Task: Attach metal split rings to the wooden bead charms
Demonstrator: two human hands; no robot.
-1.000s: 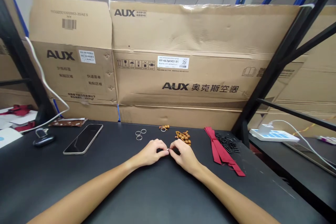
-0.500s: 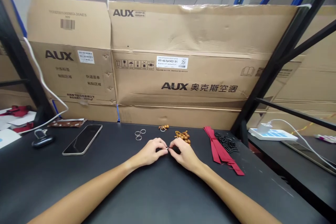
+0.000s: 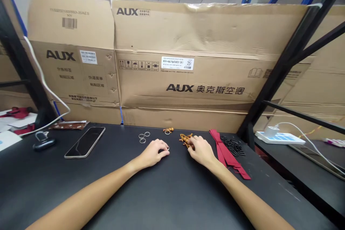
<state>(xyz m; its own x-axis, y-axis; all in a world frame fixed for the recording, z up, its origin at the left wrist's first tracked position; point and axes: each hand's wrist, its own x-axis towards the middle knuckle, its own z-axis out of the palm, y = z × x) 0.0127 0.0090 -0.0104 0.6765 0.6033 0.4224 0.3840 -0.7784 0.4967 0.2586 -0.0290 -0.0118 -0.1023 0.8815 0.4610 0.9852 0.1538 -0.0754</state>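
Note:
My left hand point(image 3: 154, 152) is closed in a pinch above the black table. A small shiny edge of a metal ring point(image 3: 168, 148) shows at its fingertips; the rest is hidden by the fingers. To the right, my right hand point(image 3: 201, 150) reaches over a pile of wooden bead pendants point(image 3: 184, 138) with cords, thumb and fingers apart and touching or just above it. Part of the pile lies hidden under the fingers. Several loose metal rings point(image 3: 142, 141) lie beyond my left hand. Behind both hands sits a bead pendant point(image 3: 171, 129) with a ring point(image 3: 167, 132) on it.
Red ribbon strips point(image 3: 226, 154) and a heap of black clasps point(image 3: 235, 147) lie at the right. A phone point(image 3: 85, 143) and a black earphone case point(image 3: 44, 143) are at the left. Cardboard point(image 3: 178, 79) walls the back edge. A power strip point(image 3: 280, 137) rests beyond the right frame post.
My hands were together at the fingertips and have come apart. The right one moved right and away from me onto the bead pile; the left shifted slightly left, still pinching.

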